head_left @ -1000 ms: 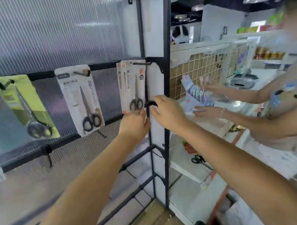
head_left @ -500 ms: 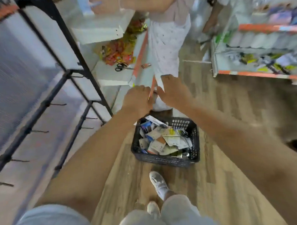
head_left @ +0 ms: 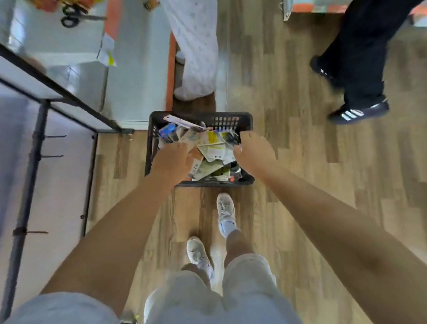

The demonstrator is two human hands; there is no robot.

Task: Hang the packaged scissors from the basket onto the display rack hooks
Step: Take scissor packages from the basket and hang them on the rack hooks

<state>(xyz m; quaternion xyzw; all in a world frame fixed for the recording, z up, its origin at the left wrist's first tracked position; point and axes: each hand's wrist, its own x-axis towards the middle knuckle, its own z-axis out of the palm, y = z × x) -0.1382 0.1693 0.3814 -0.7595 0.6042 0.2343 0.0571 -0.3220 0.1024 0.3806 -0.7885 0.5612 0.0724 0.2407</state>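
Bare-skinned and reaching downward, the left hand is over the left side of the black plastic basket, its fingers lowered onto the heap of packaged scissors; whether they have closed on a card cannot be told, as the fingertips are hidden by the back of the hand. The right hand is at the basket's right edge with fingers curled downward; its contact with the rim or a package is equally unclear. The packages lie loose and overlapping inside the basket, cards at mixed angles, none separated out. The basket stands on the wood-grain floor just ahead of the person's white shoes. The display rack stands to the left, several bare hooks projecting from its black uprights. Judgement: the step in hand is the pick-up of another package. The next move calls for isolating a single card from the heap, lifting it clear, and orienting its hang-hole toward a free hook. Two other persons stand beyond the basket.
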